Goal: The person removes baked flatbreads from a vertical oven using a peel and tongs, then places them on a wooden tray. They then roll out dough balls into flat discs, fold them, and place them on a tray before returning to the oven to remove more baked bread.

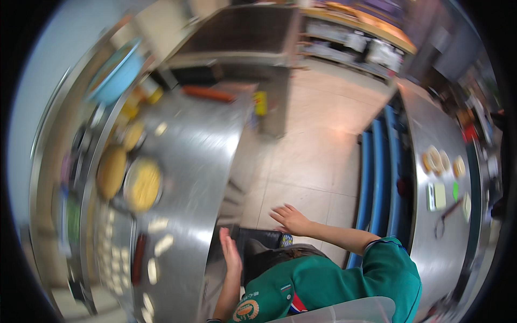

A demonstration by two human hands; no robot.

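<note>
My left hand point(231, 253) is raised beside the right edge of the steel worktable point(188, 161), fingers stretched out and holding nothing. My right hand point(291, 219) hangs over the aisle in front of my body, its fingers apart and nothing in them. Nearest to the left hand on the table are pale elongated dough pieces point(153, 271) and a reddish-brown rolling pin point(139, 259). Left of the pin lies a tray point(133, 229) with rows of small pale dough pieces. Farther back stands a metal bowl point(127, 188) of yellow, shredded-looking food.
At the table's far end lies another reddish rod point(209, 93). A light-blue basin point(116, 75) sits on the left shelf. Tiled floor point(318, 145) separates this table from a right counter point(431, 124) with blue-fronted shelving below, a small scale point(432, 197) and round containers on top.
</note>
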